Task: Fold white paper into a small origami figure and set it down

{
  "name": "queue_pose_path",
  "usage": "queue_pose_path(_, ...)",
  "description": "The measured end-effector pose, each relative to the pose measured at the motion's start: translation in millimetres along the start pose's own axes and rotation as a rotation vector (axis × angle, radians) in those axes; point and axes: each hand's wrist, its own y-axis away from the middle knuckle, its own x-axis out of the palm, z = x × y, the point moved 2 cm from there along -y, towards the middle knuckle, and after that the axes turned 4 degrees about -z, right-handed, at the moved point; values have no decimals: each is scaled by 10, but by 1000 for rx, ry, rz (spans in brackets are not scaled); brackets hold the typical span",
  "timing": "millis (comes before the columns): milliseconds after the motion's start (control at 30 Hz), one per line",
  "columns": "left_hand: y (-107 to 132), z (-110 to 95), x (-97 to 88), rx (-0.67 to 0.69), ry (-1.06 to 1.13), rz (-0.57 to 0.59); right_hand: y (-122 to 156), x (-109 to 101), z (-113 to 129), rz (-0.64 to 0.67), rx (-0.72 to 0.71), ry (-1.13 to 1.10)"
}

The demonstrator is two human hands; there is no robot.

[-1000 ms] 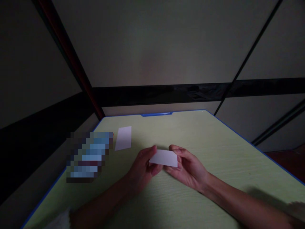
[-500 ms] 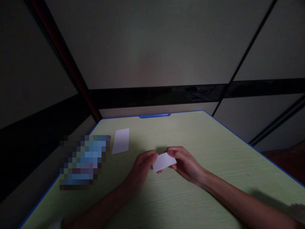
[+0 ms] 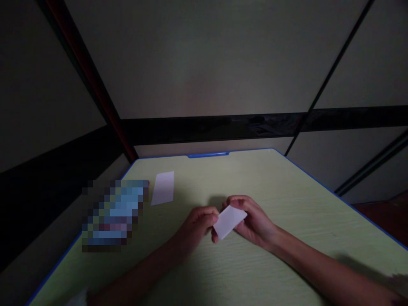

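A small white card (image 3: 228, 221) is held a little above the pale green table (image 3: 287, 204), tilted with its right end raised. My left hand (image 3: 196, 224) pinches its left end with closed fingers. My right hand (image 3: 253, 219) curls round its right end from behind, thumb on top. A second white card (image 3: 163, 188) lies flat on the table to the far left, apart from both hands.
A blurred, pixelated bluish object (image 3: 113, 214) lies at the table's left edge beside the flat card. The table has a blue rim (image 3: 207, 154) and stands against dim walls with dark rails. The room is dark.
The held card has turned from lying level between my hands to tilting up at its right end, and both hands have drawn slightly closer together and toward me.
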Motion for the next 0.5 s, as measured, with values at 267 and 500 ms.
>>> queue_pose_path(267, -47, -78, -25, 133, 225, -119, -99, -79, 175, -63, -193, -128)
queue_pose_path(500, -23, -47, -85, 130, 71, -333, 0, 5, 38, 32, -237, 642)
